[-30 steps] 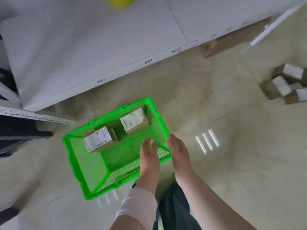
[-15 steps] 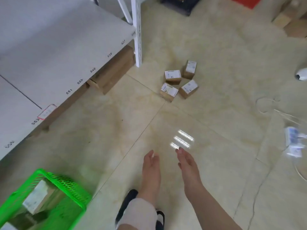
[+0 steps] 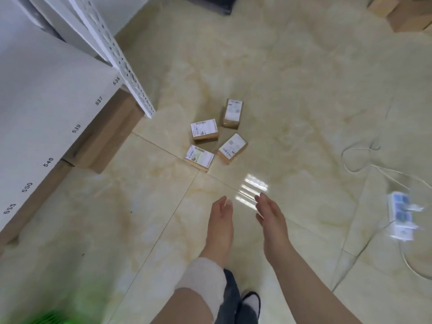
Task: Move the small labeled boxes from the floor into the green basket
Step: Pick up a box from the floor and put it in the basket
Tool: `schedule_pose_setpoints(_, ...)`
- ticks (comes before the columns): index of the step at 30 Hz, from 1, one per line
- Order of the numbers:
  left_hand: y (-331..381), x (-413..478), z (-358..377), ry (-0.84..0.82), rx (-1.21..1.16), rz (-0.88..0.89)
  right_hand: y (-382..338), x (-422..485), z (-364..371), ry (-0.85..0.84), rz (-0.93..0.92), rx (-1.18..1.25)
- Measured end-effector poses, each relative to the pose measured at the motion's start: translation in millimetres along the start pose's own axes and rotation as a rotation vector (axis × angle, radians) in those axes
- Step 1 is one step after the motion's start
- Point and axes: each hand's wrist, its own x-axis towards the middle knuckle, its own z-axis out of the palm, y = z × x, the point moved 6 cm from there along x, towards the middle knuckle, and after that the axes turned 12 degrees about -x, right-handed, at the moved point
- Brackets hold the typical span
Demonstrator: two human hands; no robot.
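On the floor (image 3: pixel 304 113), 4 small boxes (image 3: pixel 204 129) are sitting in a loose cluster, labels up, just right of the shelf post (image 3: pixel 131 73). Both hands, left (image 3: pixel 221 225) & right (image 3: pixel 272 220), are hovering near them w/ fingers apart, holding nothing. Green basket (image 3: pixel 53 318) is showing blurred at bottom left, well apart. Cable & power strip (image 3: pixel 401 215) are lying far right.

A glossy cream marble-patterned tiled floor (image 3: pixel 292 94) is seen, crossed by thin grout lines. A bright striped glare (image 3: pixel 253 189) is reflected near the middle. At the left a white shelf (image 3: pixel 42 108) is edged with numbers such as 535, 537 and 539, and is carried by a perforated white upright (image 3: pixel 121 66). Brown cartons (image 3: pixel 109 134) are tucked beneath it. At the right a white power strip (image 3: pixel 401 215) and its cable (image 3: pixel 360 160) lie on the floor.
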Motion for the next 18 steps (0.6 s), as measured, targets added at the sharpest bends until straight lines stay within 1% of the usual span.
schedule_pose_setpoints(5,59.0,38.1,73.6,-0.017,0.030,-0.018,-58.3,58.5,-41.8,0.010,0.039,-0.015)
schedule_pose_setpoints(9,100.6,91.3,116.7,0.025,0.010,0.009,-108.6,125.1,-62.1,-0.014,0.023,-0.034)
schedule_pose_setpoints(14,136.9,148.0,138.7,0.096,-0.077,-0.049,-160.7,182.8,-65.2,-0.031,0.070,-0.110)
schedule_pose_setpoints(18,165.0,206.9,140.9,0.124,-0.119,-0.075,-196.7,243.6,-45.5,-0.052,0.099,-0.161)
